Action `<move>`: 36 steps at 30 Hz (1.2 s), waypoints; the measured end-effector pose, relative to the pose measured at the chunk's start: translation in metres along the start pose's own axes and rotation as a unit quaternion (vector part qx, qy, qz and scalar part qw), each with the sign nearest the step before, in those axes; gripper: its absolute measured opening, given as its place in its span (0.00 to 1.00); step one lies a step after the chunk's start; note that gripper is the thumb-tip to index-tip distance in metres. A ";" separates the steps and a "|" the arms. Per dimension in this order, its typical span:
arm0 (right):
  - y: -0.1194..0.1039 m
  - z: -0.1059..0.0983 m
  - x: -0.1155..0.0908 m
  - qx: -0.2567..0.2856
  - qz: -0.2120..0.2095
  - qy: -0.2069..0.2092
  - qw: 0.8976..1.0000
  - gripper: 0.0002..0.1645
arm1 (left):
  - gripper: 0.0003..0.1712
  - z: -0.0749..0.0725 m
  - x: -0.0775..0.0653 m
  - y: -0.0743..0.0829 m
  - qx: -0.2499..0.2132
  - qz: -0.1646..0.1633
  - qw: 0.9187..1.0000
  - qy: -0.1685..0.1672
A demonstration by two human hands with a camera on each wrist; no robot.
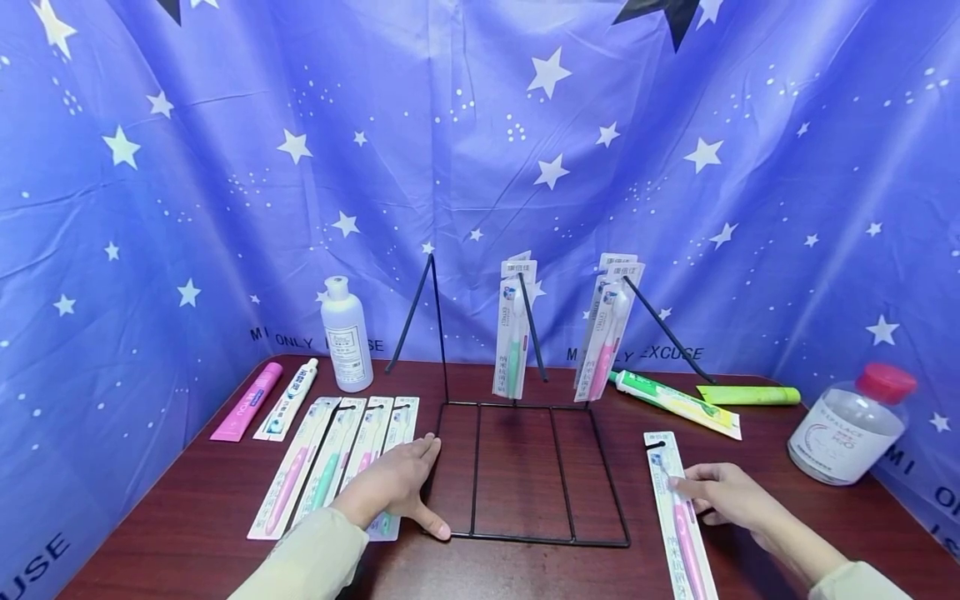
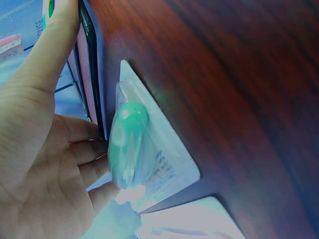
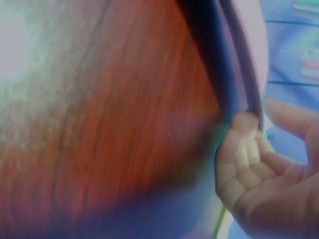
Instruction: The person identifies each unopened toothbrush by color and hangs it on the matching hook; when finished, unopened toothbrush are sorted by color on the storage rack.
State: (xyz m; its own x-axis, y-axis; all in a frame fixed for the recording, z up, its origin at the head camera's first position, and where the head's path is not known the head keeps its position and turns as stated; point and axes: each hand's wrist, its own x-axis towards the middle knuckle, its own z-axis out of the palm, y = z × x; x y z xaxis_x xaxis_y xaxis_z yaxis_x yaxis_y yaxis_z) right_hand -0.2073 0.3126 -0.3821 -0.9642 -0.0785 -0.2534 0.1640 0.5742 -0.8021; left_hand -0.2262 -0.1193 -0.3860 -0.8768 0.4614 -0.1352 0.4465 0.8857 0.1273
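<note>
My right hand [image 1: 731, 497] pinches the edge of a packaged pink toothbrush [image 1: 686, 533] at the right, its card upright with the hanging slot toward the back. In the right wrist view, that hand's fingers [image 3: 244, 164] curl in at the card's edge. The left hand [image 1: 401, 483] spreads over the left side of a black wire rack [image 1: 525, 542], thumb on the front bar and fingers along the side bar. Beside it lies a row of several packaged toothbrushes, pink [image 1: 288, 483] and green [image 1: 326, 475]; the hand partly covers the row. The left wrist view shows a green-handled one [image 2: 130, 134] close to the fingertips.
Packaged toothbrushes with green [image 1: 515, 350] and pink [image 1: 606, 350] handles hang from the rack's middle and right hooks; the left hook [image 1: 411, 312] is bare. Behind stand a white bottle [image 1: 347, 333], tubes [image 1: 251, 400] and, at right, a red-capped jar [image 1: 847, 429]. A starry curtain [image 1: 465, 150] surrounds the table.
</note>
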 end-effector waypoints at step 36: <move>-0.025 0.033 0.003 -0.238 -0.016 0.097 0.966 0.31 | 0.72 0.000 0.000 0.000 0.011 0.013 1.000 0.015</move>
State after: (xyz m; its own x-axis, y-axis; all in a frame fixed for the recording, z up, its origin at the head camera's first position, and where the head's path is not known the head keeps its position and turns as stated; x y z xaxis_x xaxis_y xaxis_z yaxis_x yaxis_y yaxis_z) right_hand -0.2074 0.2709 -0.3805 -0.9957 0.0259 -0.0890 0.0638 0.8879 -0.4556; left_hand -0.2259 -0.1199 -0.3858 -0.8692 0.4837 -0.1027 0.4736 0.8741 0.1083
